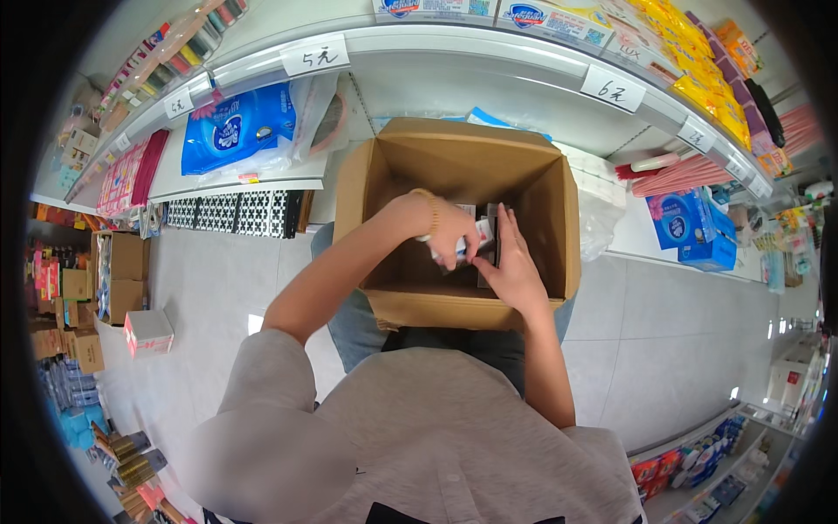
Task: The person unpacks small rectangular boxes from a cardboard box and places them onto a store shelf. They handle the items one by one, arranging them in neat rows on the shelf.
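Note:
An open cardboard box rests on my lap, its flaps spread out. Both of my hands reach down inside it. My left hand, with a beaded bracelet at the wrist, grips a small white package with red and blue print. Flattened out with its thumb apart, my right hand lies against a dark-edged item at the right of the box floor. Its thumb tip is close to the left fingers and the package. My hands hide much of the contents, so I cannot tell exactly what they are.
A shelf edge with price tags curves beyond the box, bearing Safeguard soap boxes and yellow packs. Blue packs sit on the lower shelf at left and blue tissue packs at right. A white carton stands on the floor.

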### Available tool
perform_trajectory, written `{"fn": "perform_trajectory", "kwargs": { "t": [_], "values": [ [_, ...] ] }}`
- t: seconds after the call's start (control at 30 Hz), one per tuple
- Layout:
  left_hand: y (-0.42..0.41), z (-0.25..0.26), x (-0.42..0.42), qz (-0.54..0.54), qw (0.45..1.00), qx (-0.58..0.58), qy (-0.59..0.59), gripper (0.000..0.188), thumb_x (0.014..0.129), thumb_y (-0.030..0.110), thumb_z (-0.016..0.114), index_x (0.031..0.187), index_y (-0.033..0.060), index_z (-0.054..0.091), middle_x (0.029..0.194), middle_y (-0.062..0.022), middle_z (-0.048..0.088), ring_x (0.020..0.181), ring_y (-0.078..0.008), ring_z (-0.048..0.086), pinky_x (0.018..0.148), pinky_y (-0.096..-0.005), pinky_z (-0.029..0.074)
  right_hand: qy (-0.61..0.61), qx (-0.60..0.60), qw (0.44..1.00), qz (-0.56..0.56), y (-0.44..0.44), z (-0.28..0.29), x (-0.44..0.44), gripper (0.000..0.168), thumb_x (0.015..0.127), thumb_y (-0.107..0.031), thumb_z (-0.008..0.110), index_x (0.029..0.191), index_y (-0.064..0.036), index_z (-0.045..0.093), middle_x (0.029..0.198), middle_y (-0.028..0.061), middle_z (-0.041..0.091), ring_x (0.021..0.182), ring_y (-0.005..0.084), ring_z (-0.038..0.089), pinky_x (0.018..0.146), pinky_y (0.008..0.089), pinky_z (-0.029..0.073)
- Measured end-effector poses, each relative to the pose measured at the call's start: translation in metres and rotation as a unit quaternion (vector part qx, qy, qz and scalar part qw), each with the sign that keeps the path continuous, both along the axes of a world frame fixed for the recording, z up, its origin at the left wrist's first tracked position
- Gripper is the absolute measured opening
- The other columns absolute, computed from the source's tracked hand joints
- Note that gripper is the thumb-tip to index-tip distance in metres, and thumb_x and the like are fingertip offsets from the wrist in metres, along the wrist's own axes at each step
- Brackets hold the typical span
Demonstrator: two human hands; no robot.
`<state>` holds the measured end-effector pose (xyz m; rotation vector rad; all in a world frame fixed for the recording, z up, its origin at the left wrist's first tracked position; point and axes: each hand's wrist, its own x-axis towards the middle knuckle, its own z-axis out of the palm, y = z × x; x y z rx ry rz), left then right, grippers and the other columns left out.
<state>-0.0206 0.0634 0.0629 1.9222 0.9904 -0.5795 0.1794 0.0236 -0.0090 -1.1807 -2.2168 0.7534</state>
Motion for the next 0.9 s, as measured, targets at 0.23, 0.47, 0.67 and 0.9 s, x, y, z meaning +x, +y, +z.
{"fn": "perform_trajectory", "kwargs": {
  "t": [0.23, 0.47, 0.67, 0.9],
  "values": [
    [-0.061, -0.002, -0.063, 0.155, 0.891, 0.065, -0.421, 0.070, 0.082, 0.011, 0.077, 0.147, 0.0143, 0.051, 0.138, -0.0166, 0.058, 0.132, -0.0272, 0.053, 0.110, -0.0387, 0.039, 0.226, -0.304, 0.922, 0.082, 0.007, 0.027, 0.005, 0.033, 0.089, -0.008, 0.074, 0.117, 0.005, 0.063, 0.098, 0.0115, 0.072, 0.087, 0.0150, 0.067, 0.080, 0.0283, 0.053],
    [-0.082, -0.053, -0.026, 0.517, 0.710, 0.125, -0.462, 0.053, 0.095, 0.011, 0.070, 0.140, 0.0030, 0.044, 0.101, -0.0092, 0.067, 0.090, -0.0124, 0.063, 0.077, -0.0283, 0.052, 0.280, -0.297, 0.912, -0.031, 0.009, 0.030, 0.003, 0.044, 0.092, -0.007, 0.072, 0.130, 0.007, 0.055, 0.104, 0.0090, 0.068, 0.095, 0.0121, 0.063, 0.082, 0.0256, 0.052],
    [-0.089, -0.040, -0.024, 0.560, 0.659, 0.317, -0.390, 0.041, 0.092, 0.026, 0.070, 0.125, 0.0052, 0.056, 0.068, -0.0127, 0.060, 0.059, -0.0234, 0.060, 0.057, -0.0365, 0.046, 0.052, 0.075, 0.990, 0.108, -0.006, 0.054, -0.008, 0.086, 0.072, -0.010, 0.086, 0.147, -0.004, 0.045, 0.145, 0.0168, 0.051, 0.130, 0.0359, 0.052, 0.109, 0.0437, 0.043],
    [-0.097, -0.034, -0.027, 0.607, 0.461, 0.343, -0.549, 0.032, 0.105, 0.022, 0.048, 0.131, 0.0058, 0.052, 0.074, -0.0051, 0.061, 0.064, -0.0124, 0.058, 0.061, -0.0273, 0.048, -0.019, 0.247, 0.945, 0.213, 0.027, 0.137, -0.034, 0.069, 0.064, -0.002, 0.081, 0.130, -0.002, 0.060, 0.130, 0.0137, 0.061, 0.118, 0.0361, 0.058, 0.103, 0.0459, 0.046]
  ]
}}
